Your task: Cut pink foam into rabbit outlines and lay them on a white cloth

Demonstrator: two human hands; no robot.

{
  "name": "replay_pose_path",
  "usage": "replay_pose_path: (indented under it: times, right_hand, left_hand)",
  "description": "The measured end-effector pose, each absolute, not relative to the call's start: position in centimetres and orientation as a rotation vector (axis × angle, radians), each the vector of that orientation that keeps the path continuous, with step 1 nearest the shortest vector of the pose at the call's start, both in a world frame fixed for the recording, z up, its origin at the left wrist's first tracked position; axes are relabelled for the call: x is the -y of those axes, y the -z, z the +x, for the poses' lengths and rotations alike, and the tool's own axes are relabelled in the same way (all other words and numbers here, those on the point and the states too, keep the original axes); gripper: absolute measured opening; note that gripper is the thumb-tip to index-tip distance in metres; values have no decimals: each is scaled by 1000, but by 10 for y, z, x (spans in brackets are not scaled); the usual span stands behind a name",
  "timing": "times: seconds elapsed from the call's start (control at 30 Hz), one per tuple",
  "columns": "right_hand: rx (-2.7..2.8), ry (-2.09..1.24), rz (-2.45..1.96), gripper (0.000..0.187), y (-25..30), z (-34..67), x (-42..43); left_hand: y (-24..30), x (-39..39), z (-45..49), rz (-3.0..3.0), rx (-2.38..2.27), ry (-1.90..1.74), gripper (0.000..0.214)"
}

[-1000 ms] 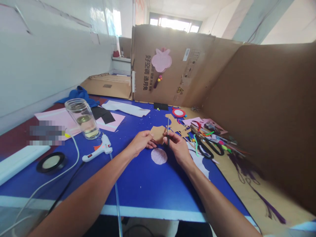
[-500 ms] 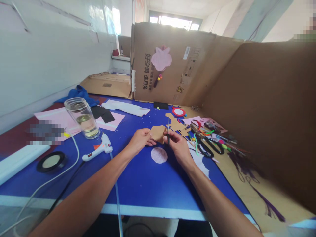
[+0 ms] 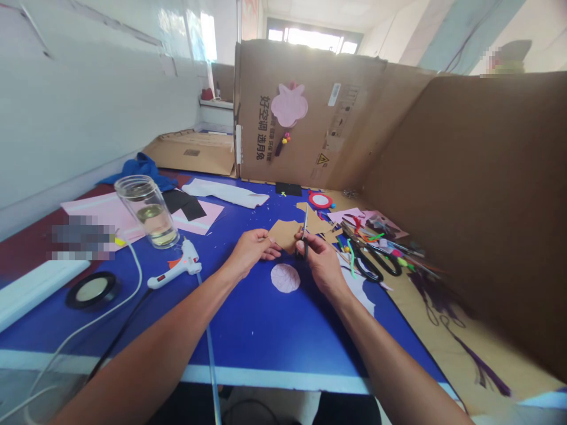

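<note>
Tan card piece (image 3: 283, 235) pinched in my L hand (image 3: 251, 254), R hand (image 3: 321, 265) closed on small scissors (image 3: 305, 239) at card edge, pink disc (image 3: 285, 278) just below on blue table (image 3: 248, 336).

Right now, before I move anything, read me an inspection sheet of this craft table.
Surface: blue tabletop, pink paper disc lying on it.
Job's things: tan card, small scissors at its edge.
Clutter: large black-handled scissors and pipe cleaners at right; glass jar and hot glue gun at left.
Hands: left hand holds the card; right hand grips the scissors.
Cables: white cord and black cord cross the table's left side.
Surroundings: cardboard walls, pink paper shape on one.
</note>
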State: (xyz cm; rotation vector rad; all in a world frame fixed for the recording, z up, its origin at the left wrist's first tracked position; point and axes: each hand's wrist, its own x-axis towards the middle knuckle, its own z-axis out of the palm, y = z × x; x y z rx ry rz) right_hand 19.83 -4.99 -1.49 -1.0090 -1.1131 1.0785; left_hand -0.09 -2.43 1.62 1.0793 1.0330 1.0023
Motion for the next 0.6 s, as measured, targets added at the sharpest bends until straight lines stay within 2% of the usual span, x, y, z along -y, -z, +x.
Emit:
replay_pose_path:
  times: [0.2,0.33,0.6]
  right_hand:
    - [1187,-1101,-1061,45,5,200,53]
    - [1208,-984,-1141,42,-1,209,52]
    - [1378,-987,-1189,39,7,202,55]
  left_hand:
    - [-14,20,-4,1030,-1097,-1107,10]
    - [-17,15,-9,944,-1121,-1220,8]
    - [-21,16,-8,908,-1114,-1216,17]
